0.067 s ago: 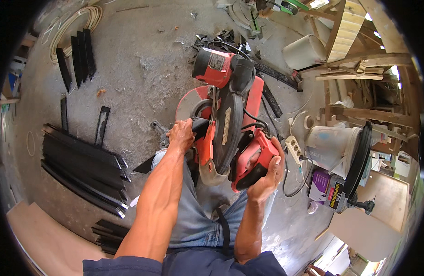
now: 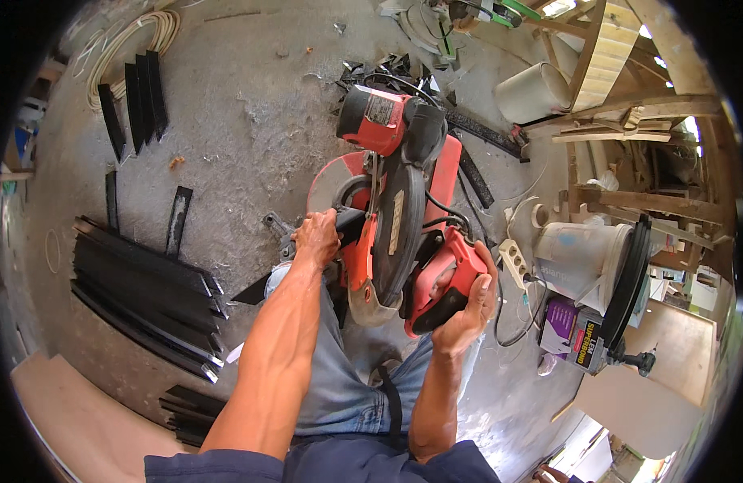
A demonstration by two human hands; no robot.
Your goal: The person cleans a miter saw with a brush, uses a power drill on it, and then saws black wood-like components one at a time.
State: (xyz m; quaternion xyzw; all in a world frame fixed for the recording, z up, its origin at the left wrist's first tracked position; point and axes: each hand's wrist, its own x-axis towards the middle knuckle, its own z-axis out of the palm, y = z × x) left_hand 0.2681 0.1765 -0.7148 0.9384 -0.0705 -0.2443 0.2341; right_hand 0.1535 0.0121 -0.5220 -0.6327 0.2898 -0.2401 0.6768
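Note:
A red and black mitre saw [image 2: 399,201] sits on the concrete floor in front of me. My right hand [image 2: 466,310] is wrapped around its red handle, with the blade head tilted down. My left hand [image 2: 316,239] presses a black profile strip [image 2: 262,287] against the saw's base, left of the blade. The strip's pointed end sticks out to the lower left. My knees in blue jeans are under the saw.
A stack of long black strips [image 2: 142,290] lies on the floor to the left, more strips [image 2: 142,101] farther back. A white bucket [image 2: 581,258], a power strip [image 2: 516,262], a small carton [image 2: 573,334] and wooden frames [image 2: 629,121] crowd the right side. A board [image 2: 73,419] lies lower left.

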